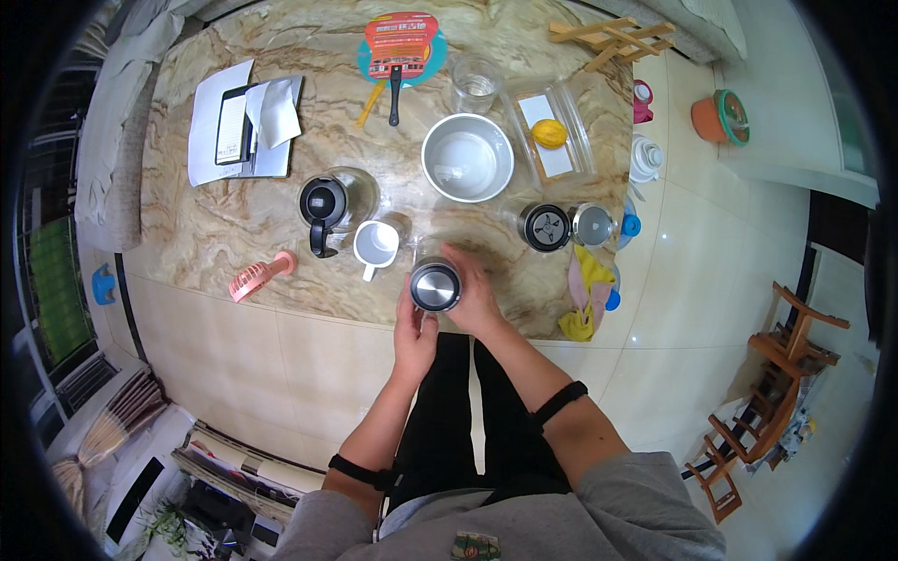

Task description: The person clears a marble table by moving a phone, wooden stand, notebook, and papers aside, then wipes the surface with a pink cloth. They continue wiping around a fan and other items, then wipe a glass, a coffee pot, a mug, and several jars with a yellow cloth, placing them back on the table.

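Note:
Both my hands are closed round an upright bottle with a round, shiny silver lid [436,284], near the front edge of the marble-patterned table [351,294]. My left hand [412,335] grips its left and near side, while the fingers of my right hand [475,297] wrap its right side. The bottle's body is mostly hidden under the lid and behind my fingers. Just beyond my left hand stands a white mug [376,244], its handle toward me. A glass pot with a black lid and handle [325,202] is behind the mug.
Farther back are a white bowl [467,157], a clear glass [475,86], a plastic box [572,140] with a lemon [549,134], and paddle fans [404,54]. Two round-topped containers [545,227] and a yellow cloth [582,323] lie right; a pink handheld fan [262,276] left.

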### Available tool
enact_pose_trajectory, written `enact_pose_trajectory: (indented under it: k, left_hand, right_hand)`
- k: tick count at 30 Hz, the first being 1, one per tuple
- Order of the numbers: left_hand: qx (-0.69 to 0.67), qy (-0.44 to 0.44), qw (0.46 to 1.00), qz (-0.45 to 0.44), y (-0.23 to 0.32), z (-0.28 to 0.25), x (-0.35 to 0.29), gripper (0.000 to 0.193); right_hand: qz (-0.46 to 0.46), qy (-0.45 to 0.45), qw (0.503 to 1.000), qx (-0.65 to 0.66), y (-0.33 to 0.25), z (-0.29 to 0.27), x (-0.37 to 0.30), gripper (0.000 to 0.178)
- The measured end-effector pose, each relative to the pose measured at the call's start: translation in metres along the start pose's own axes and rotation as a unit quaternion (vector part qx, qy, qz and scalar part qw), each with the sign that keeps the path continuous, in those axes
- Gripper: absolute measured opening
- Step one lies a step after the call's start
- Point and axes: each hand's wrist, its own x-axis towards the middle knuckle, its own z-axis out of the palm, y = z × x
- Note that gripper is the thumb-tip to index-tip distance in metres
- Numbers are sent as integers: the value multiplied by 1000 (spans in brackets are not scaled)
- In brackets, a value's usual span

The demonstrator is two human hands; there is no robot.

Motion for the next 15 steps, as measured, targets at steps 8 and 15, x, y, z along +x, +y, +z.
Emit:
enact_pose_trajectory:
  k: [8, 15]
  left_hand:
    - [-18, 31, 999, 1, -2, -26, 1, 71]
    - [-17, 51, 999, 3, -7, -26, 1, 68]
  right_hand:
    - [10, -60, 998, 16, -6, 32, 6, 77]
    - [-15, -47, 999, 9, 0, 39, 6, 81]
